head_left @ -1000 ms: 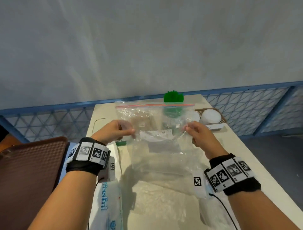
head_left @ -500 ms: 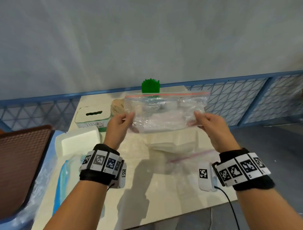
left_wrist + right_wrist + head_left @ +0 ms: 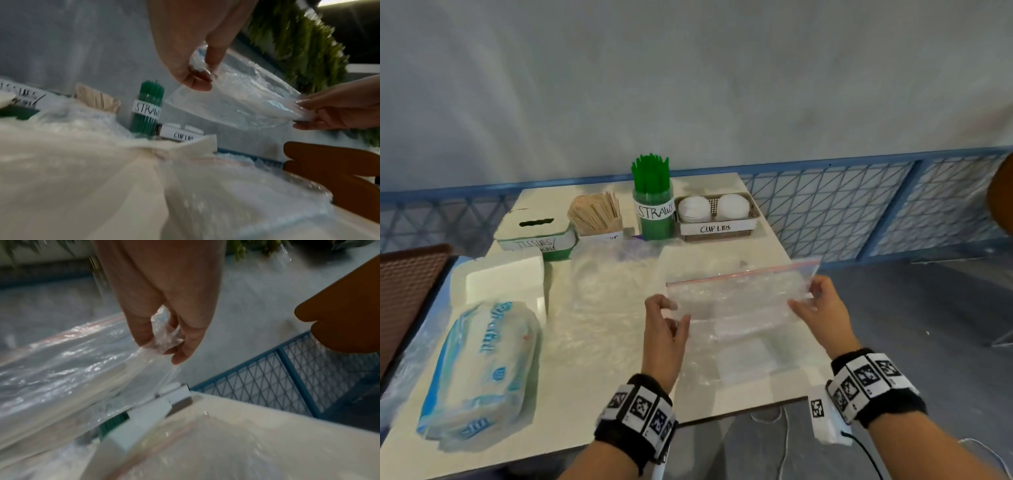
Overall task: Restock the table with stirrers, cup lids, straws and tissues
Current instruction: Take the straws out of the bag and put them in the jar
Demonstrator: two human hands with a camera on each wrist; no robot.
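Both hands pinching empty zip bag [image 3: 739,294] above table's near right: left hand [image 3: 666,329], right hand [image 3: 822,308]. Far row: straws [image 3: 652,192], stirrers [image 3: 595,212], lids [image 3: 714,207] stocked. Tissues apparently left: pack [image 3: 479,373] near left, tissue box [image 3: 534,233] far left.

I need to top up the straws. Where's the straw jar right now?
In the head view, the straw jar stands at the table's far edge, between the wooden stirrers on its left and the cup lids basket on its right.

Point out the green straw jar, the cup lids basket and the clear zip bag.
Green straw jar [image 3: 654,219], head view, white label.
Cup lids basket [image 3: 717,228], head view, front label.
Clear zip bag [image 3: 736,294], head view, middle.
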